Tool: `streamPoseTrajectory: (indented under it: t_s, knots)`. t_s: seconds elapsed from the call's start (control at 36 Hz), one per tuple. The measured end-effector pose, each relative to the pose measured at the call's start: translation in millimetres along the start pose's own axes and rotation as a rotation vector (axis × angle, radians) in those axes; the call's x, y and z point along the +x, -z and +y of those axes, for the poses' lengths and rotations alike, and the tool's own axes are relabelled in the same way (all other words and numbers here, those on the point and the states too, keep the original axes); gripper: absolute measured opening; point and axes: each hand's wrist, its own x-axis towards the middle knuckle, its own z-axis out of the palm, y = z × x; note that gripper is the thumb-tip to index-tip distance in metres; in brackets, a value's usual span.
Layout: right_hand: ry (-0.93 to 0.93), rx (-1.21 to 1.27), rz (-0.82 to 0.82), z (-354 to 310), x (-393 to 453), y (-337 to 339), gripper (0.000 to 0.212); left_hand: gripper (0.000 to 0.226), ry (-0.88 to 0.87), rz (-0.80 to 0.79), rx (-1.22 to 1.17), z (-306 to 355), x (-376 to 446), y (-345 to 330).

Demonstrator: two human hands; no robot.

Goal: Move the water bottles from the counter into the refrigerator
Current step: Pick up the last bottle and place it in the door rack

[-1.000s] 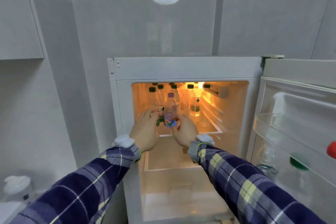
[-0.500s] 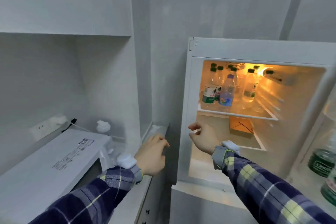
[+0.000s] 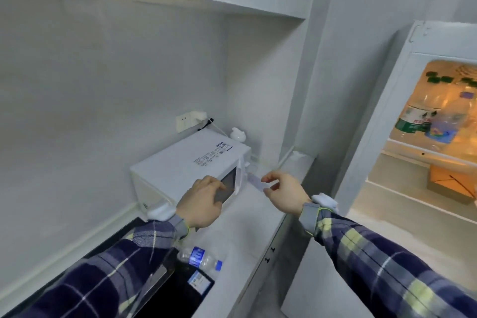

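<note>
Lying on the counter (image 3: 247,224) beside a microwave (image 3: 191,162), a water bottle (image 3: 200,257) is seen; both hands, left (image 3: 200,205) and right (image 3: 284,195), seemingly hold nothing, fingers loosely curled.

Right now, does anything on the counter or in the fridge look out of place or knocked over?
One water bottle lies on its side on the counter, below the left hand, near the black cooktop. The refrigerator is open, bottles upright inside. Nothing spilled.

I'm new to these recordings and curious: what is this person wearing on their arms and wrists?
Both arms are in long plaid sleeves, dark navy crossed with grey and pale yellow bands. At each wrist, by the bare left hand and right hand, sits a grey band edged with a thin yellow-green line, and a small white padded piece rests on it. No gloves or rings show.
</note>
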Motion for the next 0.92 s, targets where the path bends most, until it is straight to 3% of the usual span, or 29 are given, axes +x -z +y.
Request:
streamPoseTrajectory:
  t_s: [0.22, 0.47, 0.67, 0.92]
  knots:
    - [0.077, -0.047, -0.225, -29.1, -15.0, -96.7, 0.027, 0.044, 0.205, -0.034, -0.067, -66.1, -65.1, -12.9]
    - [-0.024, -0.162, -0.454, 0.5, -42.8, -157.3, 0.037, 0.041, 0.360, -0.169, -0.031, -100.8, -98.5, -80.3]
    - [-0.137, -0.233, -0.450, 20.3, -54.1, -157.4, 0.040, 0.035, 0.354, -0.224, 0.010, -104.2, -76.5, -133.7]
    - [-0.181, -0.256, -0.414, 38.3, -65.5, -148.7, 0.041, 0.062, 0.407, -0.358, 0.169, -117.7, -36.9, -193.3]
